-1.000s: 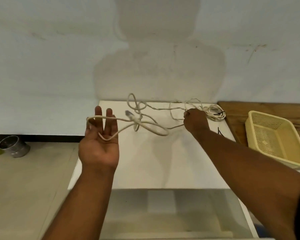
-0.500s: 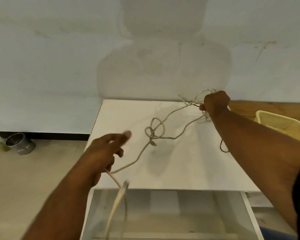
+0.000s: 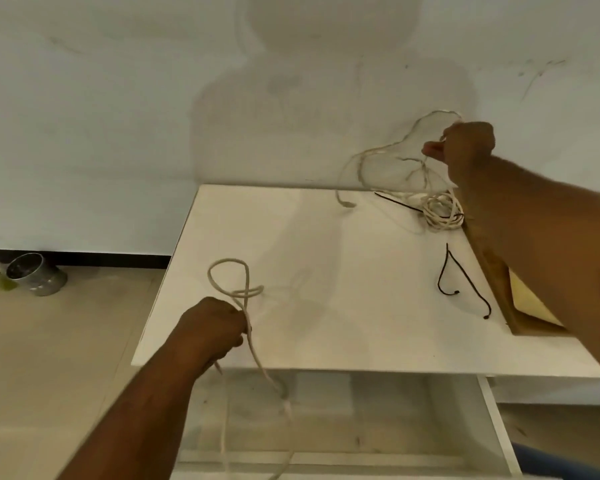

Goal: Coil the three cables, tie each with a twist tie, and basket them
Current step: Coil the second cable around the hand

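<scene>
My left hand (image 3: 215, 329) grips a thick cream cable (image 3: 245, 289) at the white table's near left edge. One loop stands above the fist and its ends hang down past the table front. My right hand (image 3: 465, 150) is raised at the back right and holds a thin pale cable (image 3: 364, 161) whose loose end dangles to the tabletop. A coiled white cable (image 3: 442, 211) tied with a dark twist tie lies under that hand. Two black twist ties (image 3: 465, 275) lie on the table (image 3: 326, 271) at the right. A corner of the yellow basket (image 3: 530, 299) shows behind my right forearm.
A wooden surface (image 3: 492, 268) adjoins the table on the right. An open white shelf (image 3: 361, 417) sits below the table front. A metal can (image 3: 35, 273) lies on the floor by the wall at the left. The wall stands just behind the table.
The two cables have come apart. My right hand rose higher with the thin cable; my left hand closed into a fist on the thick cable near the table's front edge.
</scene>
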